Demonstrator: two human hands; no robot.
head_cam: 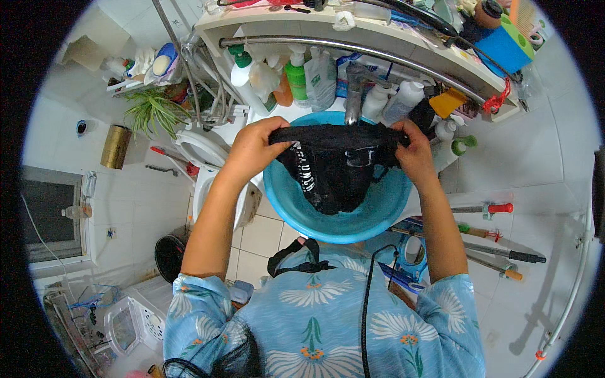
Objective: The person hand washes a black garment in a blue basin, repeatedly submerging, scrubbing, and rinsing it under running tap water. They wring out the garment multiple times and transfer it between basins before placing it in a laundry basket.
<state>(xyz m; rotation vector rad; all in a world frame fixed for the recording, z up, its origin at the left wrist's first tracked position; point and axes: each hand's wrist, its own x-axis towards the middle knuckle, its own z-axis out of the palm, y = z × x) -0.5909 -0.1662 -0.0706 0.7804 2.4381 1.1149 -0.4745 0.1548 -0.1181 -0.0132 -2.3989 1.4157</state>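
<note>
A black cloth garment (340,175) with white lettering down one side is stretched by its upper band between my two hands. My left hand (257,146) pinches the band's left end, thumb on the near side. At the other end my right hand (413,149) grips the band with bent fingers. The lower part of the garment hangs into a round blue plastic basin (302,222). Right behind the band rises a metal faucet (353,94). How much water the basin holds cannot be told.
Several pump bottles (296,75) line the back of the sink. Above them run a metal rail (359,47) and a crowded shelf (217,21). A toilet (203,151) stands to the left, near a spider plant (153,106). Long-handled tools (505,253) hang along the right wall.
</note>
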